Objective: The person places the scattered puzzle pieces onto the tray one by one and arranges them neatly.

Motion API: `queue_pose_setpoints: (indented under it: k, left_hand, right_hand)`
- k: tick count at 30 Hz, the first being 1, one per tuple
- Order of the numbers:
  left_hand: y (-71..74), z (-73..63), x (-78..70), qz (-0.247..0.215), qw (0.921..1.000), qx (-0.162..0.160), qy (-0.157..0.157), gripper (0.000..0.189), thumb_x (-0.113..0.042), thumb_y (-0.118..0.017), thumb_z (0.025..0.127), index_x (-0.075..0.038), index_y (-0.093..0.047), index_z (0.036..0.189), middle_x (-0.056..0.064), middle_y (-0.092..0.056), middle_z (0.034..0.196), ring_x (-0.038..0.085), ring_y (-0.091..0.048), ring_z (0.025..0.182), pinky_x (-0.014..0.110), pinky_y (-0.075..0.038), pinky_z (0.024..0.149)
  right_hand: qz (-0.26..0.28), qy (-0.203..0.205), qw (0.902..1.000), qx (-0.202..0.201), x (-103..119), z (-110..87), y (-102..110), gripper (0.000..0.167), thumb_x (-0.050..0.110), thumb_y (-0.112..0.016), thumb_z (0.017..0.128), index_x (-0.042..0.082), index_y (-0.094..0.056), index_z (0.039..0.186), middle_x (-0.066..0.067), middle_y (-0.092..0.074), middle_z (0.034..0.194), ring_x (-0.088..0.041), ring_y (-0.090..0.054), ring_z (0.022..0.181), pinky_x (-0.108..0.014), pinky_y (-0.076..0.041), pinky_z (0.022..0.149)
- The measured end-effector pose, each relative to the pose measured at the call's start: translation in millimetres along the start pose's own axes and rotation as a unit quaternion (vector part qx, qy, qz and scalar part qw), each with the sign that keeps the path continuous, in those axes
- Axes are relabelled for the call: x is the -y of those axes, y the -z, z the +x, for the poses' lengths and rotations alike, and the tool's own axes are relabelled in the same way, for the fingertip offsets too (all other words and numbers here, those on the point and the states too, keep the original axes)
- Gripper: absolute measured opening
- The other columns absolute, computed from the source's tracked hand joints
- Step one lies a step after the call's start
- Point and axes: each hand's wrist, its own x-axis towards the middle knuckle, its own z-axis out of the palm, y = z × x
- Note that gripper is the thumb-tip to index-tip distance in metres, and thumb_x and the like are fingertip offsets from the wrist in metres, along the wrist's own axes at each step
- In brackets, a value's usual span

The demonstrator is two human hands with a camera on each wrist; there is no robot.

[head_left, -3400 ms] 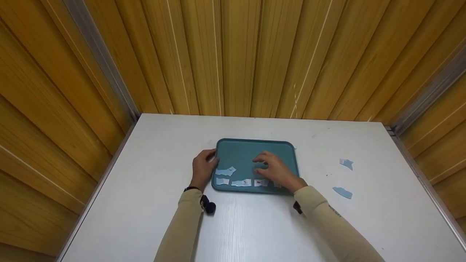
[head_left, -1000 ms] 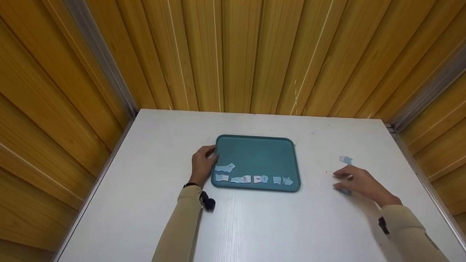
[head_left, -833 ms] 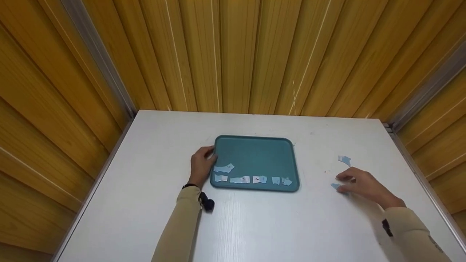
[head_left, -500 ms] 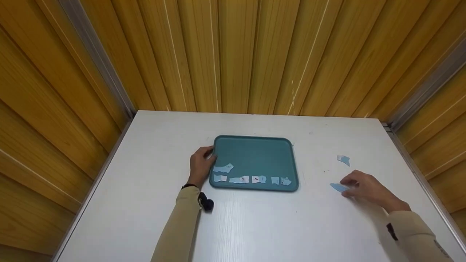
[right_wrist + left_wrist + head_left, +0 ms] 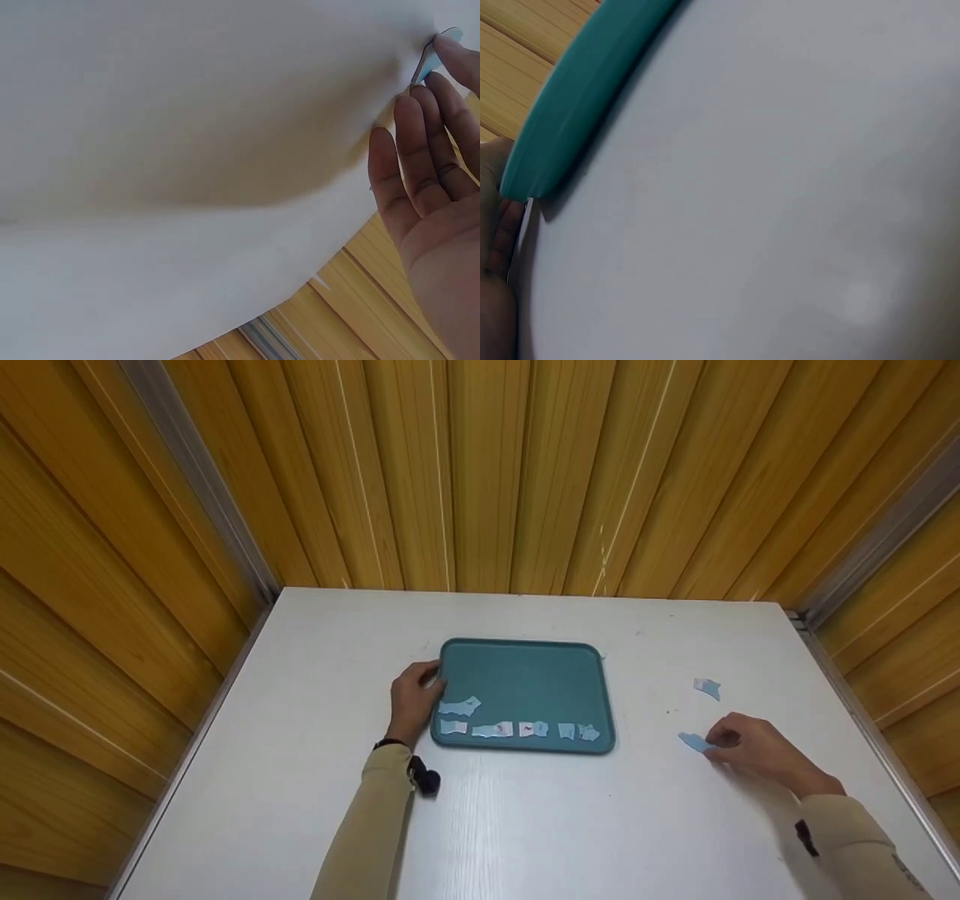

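My left hand (image 5: pixel 411 703) grips the left edge of a teal tray (image 5: pixel 525 675), its thumb at the rim. The left wrist view shows part of that hand (image 5: pixel 493 300) against the tray's outer wall (image 5: pixel 585 90). Off to the right on the table, my right hand (image 5: pixel 761 754) pinches a curved, light-blue paper piece (image 5: pixel 694 742) between thumb and fingers. Seen from the right wrist, the blue piece (image 5: pixel 427 66) pokes out past the fingertips. Several blue-and-white scraps with ragged edges (image 5: pixel 493 730) line the tray's near side, and a longer scrap (image 5: pixel 460 706) lies above the leftmost.
Beyond my right hand another blue-and-white scrap (image 5: pixel 707 688) lies flat on the white table (image 5: pixel 525 825). Wood-patterned panels (image 5: pixel 480 472) enclose the table at the back and both sides.
My right hand has left the tray, moved right across the table and taken hold of the curved blue piece. Scraps at the tray's right end now show. My left hand stays at the tray.
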Motion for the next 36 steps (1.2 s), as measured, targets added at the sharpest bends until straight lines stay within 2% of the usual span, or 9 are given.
queue_pose_setpoints:
  k: [11,18,23,30,32,36]
  left_hand:
    - [0.4,-0.3,1.2,-0.003,0.9999,0.008,0.007,0.034,-0.003,-0.076,0.096,-0.003,-0.073,0.131,0.010,-0.072,0.129,0.025,-0.065,0.124,0.036,-0.051,0.108]
    - [0.2,0.6,1.1,0.005,0.9999,0.009,0.010,0.035,-0.004,-0.076,0.097,-0.003,-0.073,0.131,0.010,-0.072,0.129,0.024,-0.065,0.124,0.036,-0.051,0.107]
    - [0.0,0.9,1.7,0.002,0.9999,0.009,0.007,0.034,-0.003,-0.076,0.097,-0.003,-0.073,0.131,0.010,-0.072,0.129,0.025,-0.065,0.124,0.036,-0.051,0.108]
    - [0.1,0.7,3.1,0.003,0.9999,0.008,0.006,0.035,-0.004,-0.076,0.097,-0.004,-0.073,0.132,0.009,-0.071,0.129,0.024,-0.065,0.125,0.036,-0.050,0.108]
    - [0.1,0.5,3.4,0.004,1.0000,0.008,0.004,0.035,-0.005,-0.076,0.098,-0.004,-0.073,0.132,0.009,-0.072,0.129,0.024,-0.065,0.125,0.036,-0.050,0.108]
    - [0.1,0.6,4.1,0.002,1.0000,0.005,-0.003,0.034,-0.004,-0.076,0.097,-0.003,-0.073,0.131,0.010,-0.072,0.128,0.024,-0.065,0.124,0.037,-0.051,0.108]
  right_hand:
    - [0.018,-0.012,0.9991,-0.036,2.6,2.2,-4.9,0.027,0.015,-0.081,0.094,0.000,-0.068,0.112,-0.009,-0.068,0.104,-0.029,-0.062,0.097,-0.021,-0.053,0.074]
    - [0.027,-0.012,0.9984,-0.048,12.8,7.3,-7.8,0.030,0.016,-0.081,0.095,0.000,-0.069,0.117,-0.013,-0.071,0.111,-0.033,-0.065,0.105,-0.031,-0.058,0.082]
    - [0.029,0.000,0.9979,-0.057,20.6,12.9,-10.3,0.030,0.014,-0.081,0.095,0.000,-0.071,0.119,-0.013,-0.072,0.112,-0.033,-0.066,0.105,-0.029,-0.058,0.083]
    - [0.029,0.019,0.9974,-0.062,30.5,22.6,-14.5,0.026,0.011,-0.080,0.095,0.002,-0.073,0.119,-0.012,-0.072,0.114,-0.035,-0.067,0.107,-0.043,-0.060,0.090]
    - [0.030,0.027,0.9970,-0.066,32.8,24.6,-15.8,0.026,0.010,-0.080,0.095,0.002,-0.074,0.118,-0.012,-0.072,0.113,-0.034,-0.067,0.106,-0.041,-0.060,0.090]
    - [0.038,0.047,0.9952,-0.078,36.2,28.0,-18.5,0.025,0.007,-0.079,0.094,0.002,-0.074,0.118,-0.010,-0.071,0.112,-0.031,-0.068,0.104,-0.025,-0.057,0.086]
